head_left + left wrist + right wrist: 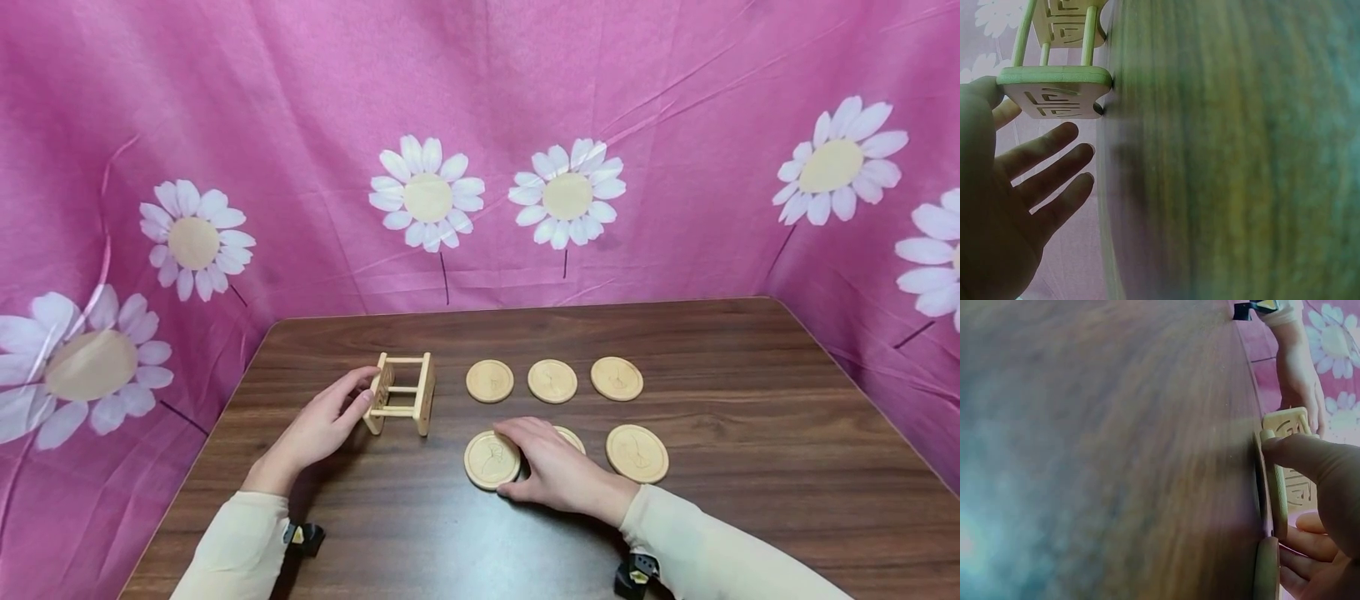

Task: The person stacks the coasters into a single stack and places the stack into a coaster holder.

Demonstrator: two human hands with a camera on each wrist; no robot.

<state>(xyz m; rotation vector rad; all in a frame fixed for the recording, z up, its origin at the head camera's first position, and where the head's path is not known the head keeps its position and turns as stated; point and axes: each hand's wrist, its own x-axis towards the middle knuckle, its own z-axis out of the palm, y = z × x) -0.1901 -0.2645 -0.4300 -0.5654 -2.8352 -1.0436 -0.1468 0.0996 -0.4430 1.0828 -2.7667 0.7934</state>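
Observation:
A small wooden rack lies on its side on the dark wooden table. My left hand has straight fingers touching the rack's left end; in the left wrist view the hand is spread, thumb against the end plate. My right hand lies over the near row of round wooden coasters. Its thumb and fingers pinch the edges of the near-left coaster. The right wrist view shows the thumb on that coaster's rim. A second coaster is mostly hidden under the hand.
Three more coasters lie in a far row, and another coaster sits to the right of my hand. A pink daisy-print cloth hangs behind and along both sides of the table.

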